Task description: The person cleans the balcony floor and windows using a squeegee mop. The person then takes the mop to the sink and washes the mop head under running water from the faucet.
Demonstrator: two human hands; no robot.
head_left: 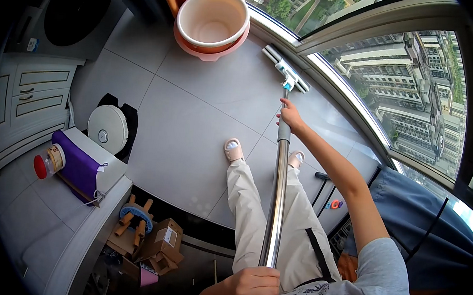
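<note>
A mop with a long silver pole (277,205) and a white and teal head (287,70) runs up the middle of the view. The head lies on the grey tiled floor beside the window's base. My right hand (290,118) is wrapped round the grey sleeve of the pole, just below the head. Near my body, my left hand (254,288) grips the lower part of the pole.
Nested tubs (212,20) stand by the window (405,93). At the left are a round white robot vacuum (108,127), a white cabinet (37,92), a washing machine (76,10) and a purple-covered box (79,166). Cardboard boxes (164,244) lie lower left, blue fabric (423,226) right.
</note>
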